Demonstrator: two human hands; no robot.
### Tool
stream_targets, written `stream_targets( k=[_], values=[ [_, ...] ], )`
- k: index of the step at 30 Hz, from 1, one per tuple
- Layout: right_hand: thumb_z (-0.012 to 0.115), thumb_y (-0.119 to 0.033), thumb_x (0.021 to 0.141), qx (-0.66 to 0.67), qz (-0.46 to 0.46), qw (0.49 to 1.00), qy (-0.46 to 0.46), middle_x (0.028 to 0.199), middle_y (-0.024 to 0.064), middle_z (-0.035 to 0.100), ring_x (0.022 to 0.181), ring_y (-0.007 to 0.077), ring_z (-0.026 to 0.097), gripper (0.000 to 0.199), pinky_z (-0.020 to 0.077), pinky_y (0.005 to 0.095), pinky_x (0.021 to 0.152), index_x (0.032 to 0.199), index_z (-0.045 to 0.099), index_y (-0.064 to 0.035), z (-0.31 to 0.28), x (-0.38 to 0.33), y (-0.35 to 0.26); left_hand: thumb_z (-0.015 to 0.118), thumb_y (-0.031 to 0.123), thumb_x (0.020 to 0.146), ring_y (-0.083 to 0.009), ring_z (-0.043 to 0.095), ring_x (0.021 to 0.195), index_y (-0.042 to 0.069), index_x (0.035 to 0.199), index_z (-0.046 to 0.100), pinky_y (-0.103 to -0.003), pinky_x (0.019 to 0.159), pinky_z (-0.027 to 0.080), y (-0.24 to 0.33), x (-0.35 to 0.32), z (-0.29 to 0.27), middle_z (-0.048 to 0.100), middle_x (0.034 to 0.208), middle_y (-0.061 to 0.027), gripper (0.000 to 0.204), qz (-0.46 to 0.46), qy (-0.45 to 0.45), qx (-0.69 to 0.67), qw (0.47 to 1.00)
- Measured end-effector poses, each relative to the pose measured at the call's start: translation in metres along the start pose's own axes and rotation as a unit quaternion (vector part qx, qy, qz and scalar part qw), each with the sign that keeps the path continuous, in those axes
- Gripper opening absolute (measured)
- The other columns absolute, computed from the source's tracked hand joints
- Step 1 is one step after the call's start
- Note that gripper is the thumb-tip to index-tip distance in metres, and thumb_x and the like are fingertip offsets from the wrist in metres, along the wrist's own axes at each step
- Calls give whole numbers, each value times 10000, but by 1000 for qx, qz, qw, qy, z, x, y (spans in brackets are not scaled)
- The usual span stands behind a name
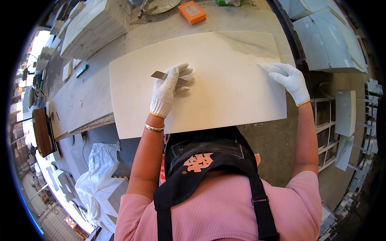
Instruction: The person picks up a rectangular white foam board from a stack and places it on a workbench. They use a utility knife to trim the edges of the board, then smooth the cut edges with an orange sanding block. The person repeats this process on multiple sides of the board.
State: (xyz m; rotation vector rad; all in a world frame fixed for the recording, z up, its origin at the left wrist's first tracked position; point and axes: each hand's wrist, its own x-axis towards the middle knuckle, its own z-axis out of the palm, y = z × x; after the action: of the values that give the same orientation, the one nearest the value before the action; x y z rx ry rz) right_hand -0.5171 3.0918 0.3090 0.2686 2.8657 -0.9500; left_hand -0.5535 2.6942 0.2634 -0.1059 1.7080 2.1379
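The left hand [165, 90] pinches a flat metal scraper blade [160, 75] against the pale stone slab [225, 92]. The blade points left. The right hand [287, 78], fingers curled, grips the slab's right edge.

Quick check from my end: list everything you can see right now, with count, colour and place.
stone slab: one, cream-white, lying flat on the bench.
bench: one, pale grey, under the slab.
scraper blade: one, grey metal, on the slab at the left hand's fingers.
orange box: one, top of the bench.
stacked tiles: one pile, white, upper left.
plastic sheet: one, white, lower left on the floor.
apron: one, black, on the person.
left hand: white glove, holding the blade.
right hand: white glove, at the slab's right edge.
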Motion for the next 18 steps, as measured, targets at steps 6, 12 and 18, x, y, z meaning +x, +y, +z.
stream_targets(
  k=[6, 12, 18],
  values=[
    [769, -293, 813, -17, 16, 1000, -10, 1123, 119, 715, 1036, 200, 676, 454, 503, 313, 917, 1178, 710, -30, -3, 0, -8, 524, 416, 1039, -193, 707, 1005, 38, 1316, 615, -293, 787, 565, 1, 0, 1, 696, 1207, -105, 478, -2, 5, -3, 1000],
    [759, -390, 796, -31, -2, 999, 6, 1084, 119, 721, 997, 249, 684, 459, 516, 330, 872, 1153, 732, -102, -2, 0, -2, 528, 414, 1039, -181, 706, 989, 43, 1312, 618, -294, 786, 565, 1, -1, 1, 700, 1200, -101, 470, -4, 5, -2, 1000],
    [754, -390, 795, -29, 2, 1000, 0, 1083, 124, 720, 998, 261, 684, 456, 515, 335, 872, 1146, 734, -100, -2, 1, -5, 527, 415, 1040, -184, 708, 980, 44, 1316, 612, -296, 787, 568, 3, -2, 2, 700, 1203, -104, 471, -6, 7, 1, 1000]
  ],
)
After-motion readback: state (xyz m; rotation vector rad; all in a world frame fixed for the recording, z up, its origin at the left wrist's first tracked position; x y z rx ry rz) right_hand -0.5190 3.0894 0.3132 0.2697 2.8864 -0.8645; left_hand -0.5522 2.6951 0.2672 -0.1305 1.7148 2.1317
